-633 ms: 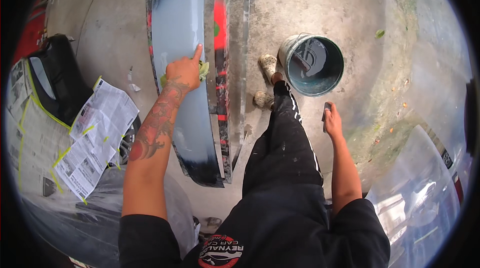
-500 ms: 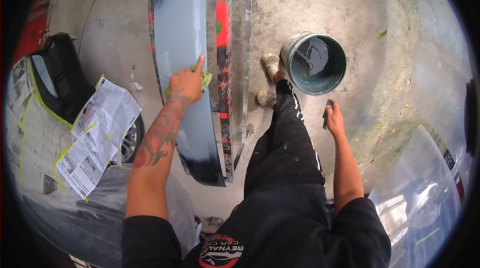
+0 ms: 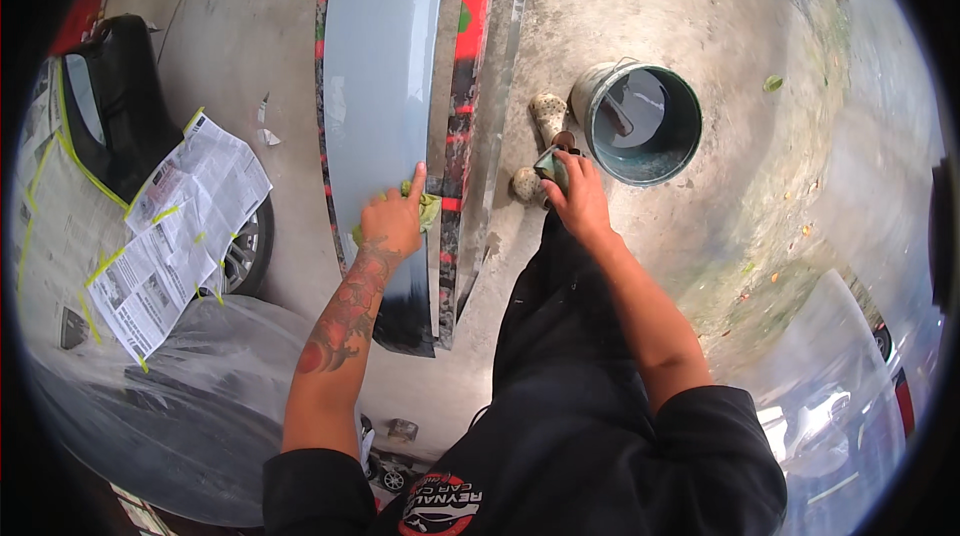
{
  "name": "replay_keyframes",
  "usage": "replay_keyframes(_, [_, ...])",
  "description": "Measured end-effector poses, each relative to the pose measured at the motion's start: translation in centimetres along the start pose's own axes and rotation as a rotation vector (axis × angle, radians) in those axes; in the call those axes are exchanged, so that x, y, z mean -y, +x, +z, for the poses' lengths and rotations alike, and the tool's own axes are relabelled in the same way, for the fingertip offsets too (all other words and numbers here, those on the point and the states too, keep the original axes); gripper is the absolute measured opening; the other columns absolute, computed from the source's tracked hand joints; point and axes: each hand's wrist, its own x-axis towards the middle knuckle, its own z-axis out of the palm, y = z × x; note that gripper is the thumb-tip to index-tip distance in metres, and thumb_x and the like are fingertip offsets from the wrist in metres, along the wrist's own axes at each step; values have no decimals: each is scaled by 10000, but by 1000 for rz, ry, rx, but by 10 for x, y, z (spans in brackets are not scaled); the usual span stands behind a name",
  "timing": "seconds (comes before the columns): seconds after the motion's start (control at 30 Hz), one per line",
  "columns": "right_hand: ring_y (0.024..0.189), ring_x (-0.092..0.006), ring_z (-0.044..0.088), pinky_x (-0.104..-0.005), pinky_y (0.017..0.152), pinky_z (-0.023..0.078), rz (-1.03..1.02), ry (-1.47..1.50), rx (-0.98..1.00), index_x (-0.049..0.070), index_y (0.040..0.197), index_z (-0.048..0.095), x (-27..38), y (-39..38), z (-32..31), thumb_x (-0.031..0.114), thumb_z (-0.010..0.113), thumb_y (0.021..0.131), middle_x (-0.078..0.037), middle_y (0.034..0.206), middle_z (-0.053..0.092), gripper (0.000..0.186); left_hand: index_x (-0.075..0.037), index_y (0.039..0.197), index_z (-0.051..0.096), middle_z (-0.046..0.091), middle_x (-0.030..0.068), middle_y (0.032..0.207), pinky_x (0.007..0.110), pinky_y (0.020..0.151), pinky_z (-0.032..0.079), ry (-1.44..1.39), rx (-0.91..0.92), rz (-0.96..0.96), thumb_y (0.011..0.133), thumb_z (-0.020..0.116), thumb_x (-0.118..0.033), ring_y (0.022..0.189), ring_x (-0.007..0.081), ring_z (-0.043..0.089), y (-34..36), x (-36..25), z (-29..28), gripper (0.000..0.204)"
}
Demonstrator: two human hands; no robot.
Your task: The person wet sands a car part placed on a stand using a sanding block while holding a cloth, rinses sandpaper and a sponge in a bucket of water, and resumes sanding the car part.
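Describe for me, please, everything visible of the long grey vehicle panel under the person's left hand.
The vehicle panel is long and gently curved, with a smooth-looking pale grey coat that turns black at the near end. Shiny streaks show along its right side; its base material cannot be told. It lies lengthwise, left of the picture's centre, apparently on a stand with red-and-black rails. The left hand rests over a green cloth on it. Its far end is out of frame.

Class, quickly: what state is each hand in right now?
Left hand: holding a green cloth, index finger extended.
Right hand: holding a small block.
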Motion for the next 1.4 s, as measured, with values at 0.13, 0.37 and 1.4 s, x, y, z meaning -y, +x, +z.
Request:
replay_keyframes(0.13, [1158, -348, 556, -462, 962, 484, -296, -95, -4, 152, 1336, 545, 60, 21, 42, 216, 781, 811, -142, 1304, 549, 580, -283, 1630, 219, 600, 130, 1198, 476, 839, 565, -205, -36, 11, 780, 768, -161, 998, 363, 666, -23, 20, 17, 1020])
replay_keyframes(0.37, [1190, -327, 542, -459, 957, 474, -454, -62, -238, 163, 1315, 564, 116, 57, 89, 215, 795, 793, -100, 1346, 548, 573, -258, 1640, 153, 355, 238, 1582, 481, 1029, 512, -749, -328, -310, 774, 747, -128, 1334, 461, 504, -1, 88, 38, 1058])
replay_keyframes(1.4, [1106, -283, 549, -452, 866, 451, -492, -199, -112, 214, 1236, 639, 139, 78, 92, 270, 801, 786, -24, 1252, 570, 483, -329, 1625, -113, 18, 340, 1652, 508, 1020, 525, -825, -124, -345, 778, 761, -192, 1262, 534, 546, 25, 81, 49, 1224])
